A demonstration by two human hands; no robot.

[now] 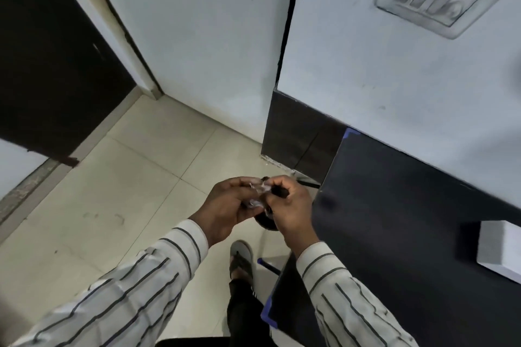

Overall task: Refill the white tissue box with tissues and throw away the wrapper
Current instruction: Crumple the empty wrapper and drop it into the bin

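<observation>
While both hands are bunched together above the floor (118, 205), a crumpled clear wrapper (258, 191) is pinched between them.

The wrapper is gripped by the curled fingers (239, 182) of the left hand (225, 205) and of the right hand (290, 205), just left of the dark bench (394, 220). A dark round thing, mostly hidden, is seen beneath the hands. The white box (499, 251) is set on the bench at the right edge, well apart from the hands. Striped sleeves (127, 290) are worn.

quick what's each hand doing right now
Left hand: closed on the crumpled clear plastic wrapper.
Right hand: closed, pinching the same wrapper.
</observation>
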